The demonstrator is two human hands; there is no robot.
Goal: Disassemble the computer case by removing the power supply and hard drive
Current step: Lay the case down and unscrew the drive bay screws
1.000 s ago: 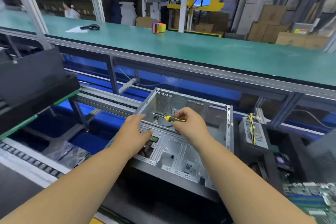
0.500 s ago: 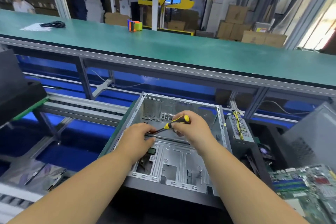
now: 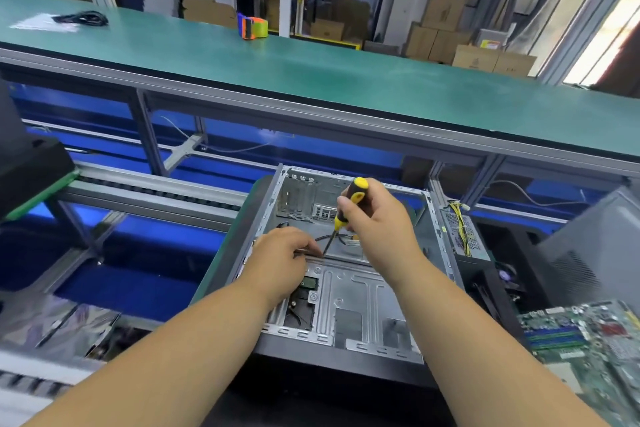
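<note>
Open grey sheet-metal computer case [image 3: 349, 302] lies flat at bench centre. R. hand [image 3: 375, 224] grips yellow-black-handled screwdriver [image 3: 344, 215], tip down w/ shaft tilted; L. hand [image 3: 282, 262], fingers curled, rests at tip. Grey power supply w/ yellow wires [image 3: 462, 236] sits just right of case.

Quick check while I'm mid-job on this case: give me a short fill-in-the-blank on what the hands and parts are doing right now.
1. The right hand holds a ____ with a yellow and black handle.
2. Its tip meets the metal crossbar right beside the ____ hand's fingers.
3. The power supply with yellow wires sits outside the computer case, on its ____ side.
4. The circuit board at lower right is coloured ____.

Missing words: screwdriver; left; right; green
</note>
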